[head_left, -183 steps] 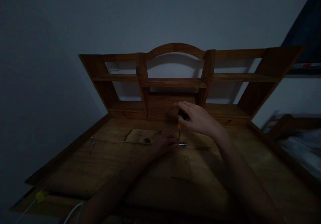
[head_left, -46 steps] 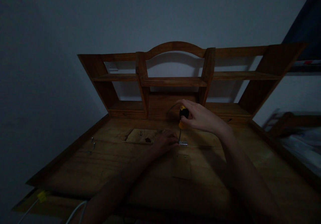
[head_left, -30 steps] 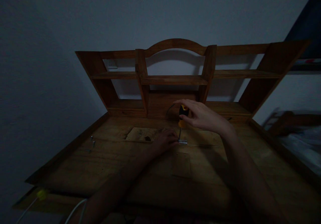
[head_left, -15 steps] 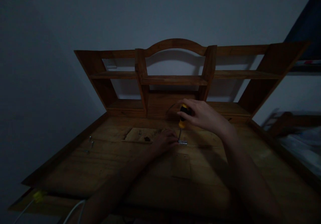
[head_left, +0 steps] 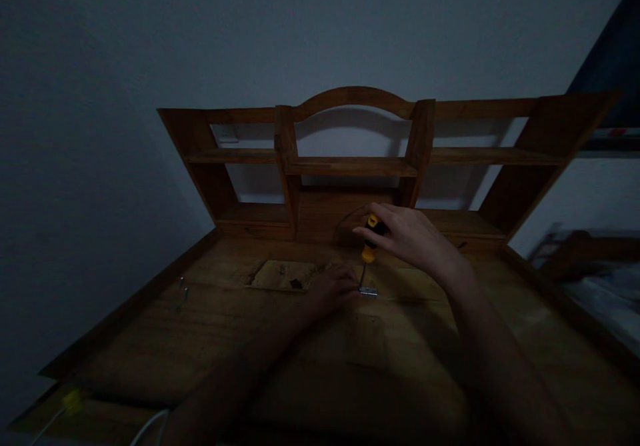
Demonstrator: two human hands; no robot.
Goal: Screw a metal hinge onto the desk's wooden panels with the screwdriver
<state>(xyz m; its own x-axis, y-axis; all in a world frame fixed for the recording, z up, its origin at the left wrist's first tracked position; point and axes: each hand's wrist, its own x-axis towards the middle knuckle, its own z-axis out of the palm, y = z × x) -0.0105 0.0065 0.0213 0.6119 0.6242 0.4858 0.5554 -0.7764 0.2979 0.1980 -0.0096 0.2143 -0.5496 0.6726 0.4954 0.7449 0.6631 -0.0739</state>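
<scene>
My right hand (head_left: 407, 239) is closed around the black and yellow handle of a screwdriver (head_left: 369, 249) that stands upright, its tip down on a small metal bracket (head_left: 369, 291) lying on the wooden desk top (head_left: 210, 326). My left hand (head_left: 333, 287) rests on the desk just left of the bracket, fingers curled beside it and touching or steadying it; the light is too dim to tell whether it grips anything.
A wooden hutch (head_left: 350, 163) with shelves and an arched top stands at the desk's back against the wall. Two loose screws (head_left: 183, 287) lie at the left. A paler rectangular patch (head_left: 283, 276) marks the desk. White cables (head_left: 145, 426) hang at the front left edge.
The screwdriver stays upright on the bracket while my right hand shifts its grip around the handle. The left hand has stayed put. The view has dipped slightly.
</scene>
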